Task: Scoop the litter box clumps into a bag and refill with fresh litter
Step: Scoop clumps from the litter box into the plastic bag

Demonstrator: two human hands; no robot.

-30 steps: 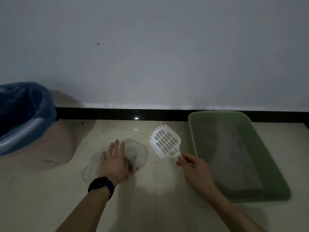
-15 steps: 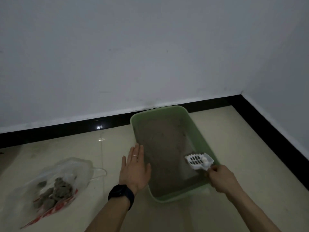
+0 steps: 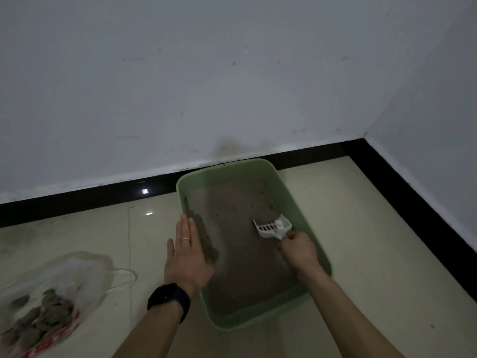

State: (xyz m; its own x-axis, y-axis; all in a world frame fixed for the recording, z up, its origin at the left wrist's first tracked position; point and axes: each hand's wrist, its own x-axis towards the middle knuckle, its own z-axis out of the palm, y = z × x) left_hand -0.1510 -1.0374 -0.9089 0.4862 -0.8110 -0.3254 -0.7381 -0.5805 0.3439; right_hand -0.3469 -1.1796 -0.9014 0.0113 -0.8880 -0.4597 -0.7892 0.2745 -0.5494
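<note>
While the right hand (image 3: 296,250) curls its fingers round the handle of a white plastic scoop (image 3: 273,227), the slotted blade sits low over grainy grey-brown litter (image 3: 237,244) inside a rectangular, round-cornered green plastic litter box (image 3: 296,210) on glossy cream floor tiles (image 3: 361,228). The left hand (image 3: 187,257), fingers straight and together, lies flat along the box's left rim, a thin ring (image 3: 186,239) on one finger and a dark watch (image 3: 169,298) at the wrist. Well to the left, a crinkled clear plastic bag (image 3: 64,275) with red print lies on the floor, holding dark, rounded clumps (image 3: 49,313). A black baseboard (image 3: 77,200) runs below the matt white wall.
</note>
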